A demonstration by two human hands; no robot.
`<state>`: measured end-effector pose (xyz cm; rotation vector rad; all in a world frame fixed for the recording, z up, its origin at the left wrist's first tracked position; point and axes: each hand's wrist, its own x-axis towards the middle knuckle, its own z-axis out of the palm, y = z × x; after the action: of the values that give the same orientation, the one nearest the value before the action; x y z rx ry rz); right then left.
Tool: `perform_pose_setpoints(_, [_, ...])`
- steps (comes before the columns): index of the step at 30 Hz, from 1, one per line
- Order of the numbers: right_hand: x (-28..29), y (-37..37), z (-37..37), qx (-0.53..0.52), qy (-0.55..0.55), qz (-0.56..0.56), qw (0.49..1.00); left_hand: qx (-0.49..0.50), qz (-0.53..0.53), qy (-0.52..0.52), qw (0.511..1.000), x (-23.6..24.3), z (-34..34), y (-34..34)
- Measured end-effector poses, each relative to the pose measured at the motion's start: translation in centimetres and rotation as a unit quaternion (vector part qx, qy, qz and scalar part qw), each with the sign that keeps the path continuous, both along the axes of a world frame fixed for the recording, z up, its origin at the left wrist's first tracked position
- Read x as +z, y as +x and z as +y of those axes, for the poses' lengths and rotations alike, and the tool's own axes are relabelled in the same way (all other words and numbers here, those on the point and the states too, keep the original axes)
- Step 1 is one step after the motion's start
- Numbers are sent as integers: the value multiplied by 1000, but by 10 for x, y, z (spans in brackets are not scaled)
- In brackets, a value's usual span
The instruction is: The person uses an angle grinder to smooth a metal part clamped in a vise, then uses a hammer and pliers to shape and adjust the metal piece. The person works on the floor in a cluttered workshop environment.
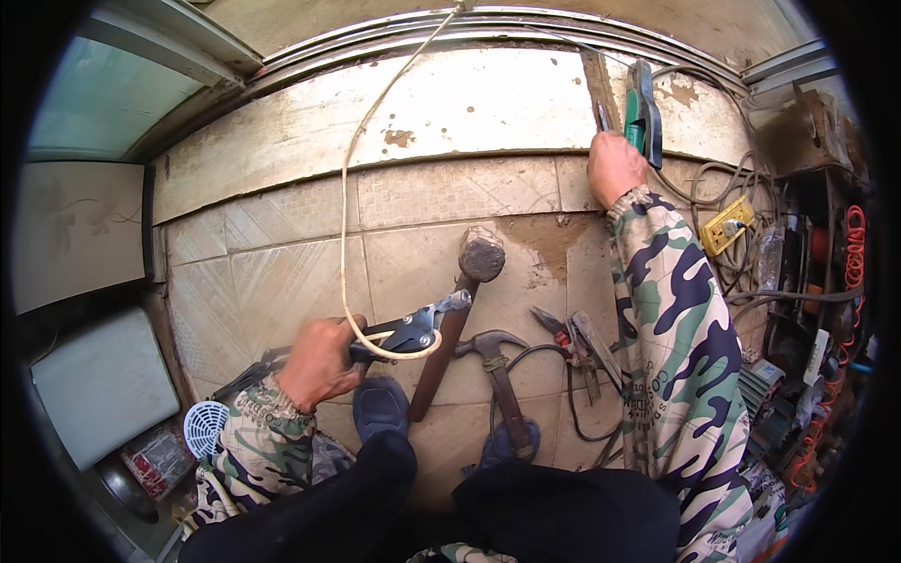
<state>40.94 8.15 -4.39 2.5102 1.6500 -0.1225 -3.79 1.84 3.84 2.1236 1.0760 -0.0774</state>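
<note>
The left hand [319, 361] is closed around the handles of a pair of cutters [413, 330], gripping them low over the tiled floor [282, 272]; the dark jaws point to the right, and a pale cord [345, 197] loops around them and runs up from there in a long curve to the metal door track [394, 33] at the top of the view. The right hand [615, 167] reaches far forward, fingers curled around a thin metal tool [601, 117] held against the stone step [469, 103]; whether it is a chisel or a blade cannot be told; just beside it on the step stands a green clamp [643, 117].

On the floor between the two arms lies a sledgehammer [474, 272], its head away from the person and its brown handle touching the cutters; near it lies a claw hammer [497, 366], and further right a pair of pliers [568, 342] with red grips beside dark cables [563, 394]. A yellow power socket [727, 225] sits among grey wires at the right; a white round strainer [204, 427] lies by the left sleeve. Both sleeves are camouflage cloth; dark shoes [380, 403] show below the cutters.
</note>
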Motion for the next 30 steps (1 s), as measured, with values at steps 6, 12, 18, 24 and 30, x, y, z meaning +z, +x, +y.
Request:
perform_pose_setpoints(6, [2, 6, 6, 6, 30, 31, 999, 1, 13, -6, 1000, -8, 2, 4])
perform_pose_setpoints(12, [48, -11, -38, -17, 90, 191, 977, 13, 26, -30, 999, -23, 8, 7])
perform_pose_setpoints(18, [102, -53, -108, -14, 154, 602, 783, 27, 19, -37, 999, -22, 12, 9])
perform_pose_setpoints(24, [112, -65, -126, -43, 141, 703, 696, 28, 6, -26, 999, -26, 14, 16])
perform_pose_setpoints(30, [109, -76, -115, -82, 139, 730, 664, 31, 20, -33, 999, -24, 13, 16])
